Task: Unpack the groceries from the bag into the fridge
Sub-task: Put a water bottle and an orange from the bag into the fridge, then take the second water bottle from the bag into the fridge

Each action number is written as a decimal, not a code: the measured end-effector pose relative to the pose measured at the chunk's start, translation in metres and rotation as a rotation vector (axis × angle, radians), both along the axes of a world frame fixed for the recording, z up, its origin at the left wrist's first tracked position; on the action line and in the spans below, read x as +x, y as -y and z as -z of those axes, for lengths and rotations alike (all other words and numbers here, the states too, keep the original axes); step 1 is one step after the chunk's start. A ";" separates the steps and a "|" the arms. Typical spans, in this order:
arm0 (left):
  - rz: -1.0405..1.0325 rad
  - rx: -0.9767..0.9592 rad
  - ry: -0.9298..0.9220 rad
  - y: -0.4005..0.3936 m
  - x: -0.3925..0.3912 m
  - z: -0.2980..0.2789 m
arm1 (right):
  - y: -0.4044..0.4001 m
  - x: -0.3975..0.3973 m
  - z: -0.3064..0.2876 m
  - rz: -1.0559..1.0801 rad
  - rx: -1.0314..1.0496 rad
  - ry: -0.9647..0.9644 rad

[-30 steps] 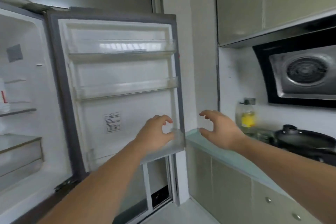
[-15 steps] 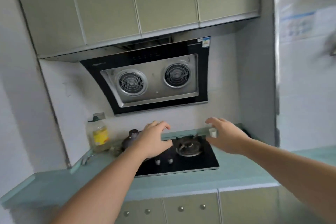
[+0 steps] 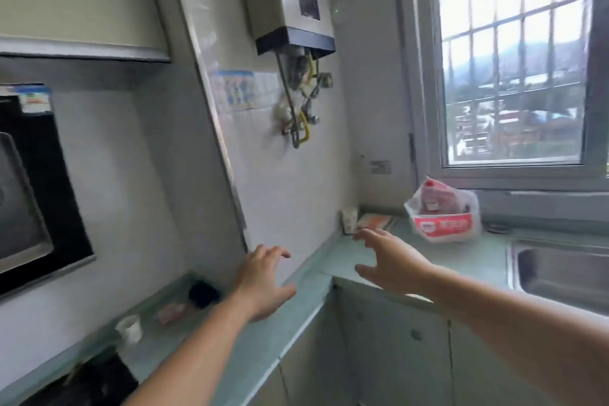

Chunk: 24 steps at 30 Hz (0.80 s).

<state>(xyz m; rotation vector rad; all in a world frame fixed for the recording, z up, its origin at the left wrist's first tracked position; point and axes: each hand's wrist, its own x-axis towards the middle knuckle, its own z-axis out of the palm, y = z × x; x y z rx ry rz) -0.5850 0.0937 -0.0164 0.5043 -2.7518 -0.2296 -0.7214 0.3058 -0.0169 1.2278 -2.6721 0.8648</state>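
Pale green laminate forms the countertop [image 3: 306, 316], which runs from the lower left of the frame, turns a corner at centre, and continues right to the steel sink [image 3: 560, 277] at the right edge. Both forearms extend from the bottom edge toward the frame centre. The left hand [image 3: 263, 283] hovers above the counter corner, palm down, fingers spread and slightly curved, holding nothing. The right hand [image 3: 392, 264] is raised just right of centre, thumb downward, fingers straight and fanned, also empty. The grocery bag [image 3: 443, 214] stands on the counter right of centre, below the window [image 3: 514, 59] and beyond the right hand, not touched by either hand. It is a thin translucent white plastic bag with a red printed band across its front; its mouth is open and reddish packaged items show through, blurred. A wall-mounted water heater [image 3: 290, 0] hangs at upper centre. A small white cup [image 3: 129, 328] and a dark object [image 3: 202, 294] sit on the counter at lower left, near the black hob [image 3: 95, 382].
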 end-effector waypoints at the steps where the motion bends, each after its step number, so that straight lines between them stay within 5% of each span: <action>1: 0.054 0.024 0.011 -0.009 -0.024 0.006 | -0.014 -0.016 0.007 0.056 0.004 0.012; 8: 0.317 0.056 0.096 -0.061 -0.191 0.042 | -0.069 -0.142 0.052 0.272 0.015 0.080; 24: 0.444 0.150 0.187 -0.088 -0.498 0.080 | -0.119 -0.405 0.086 0.434 0.062 0.184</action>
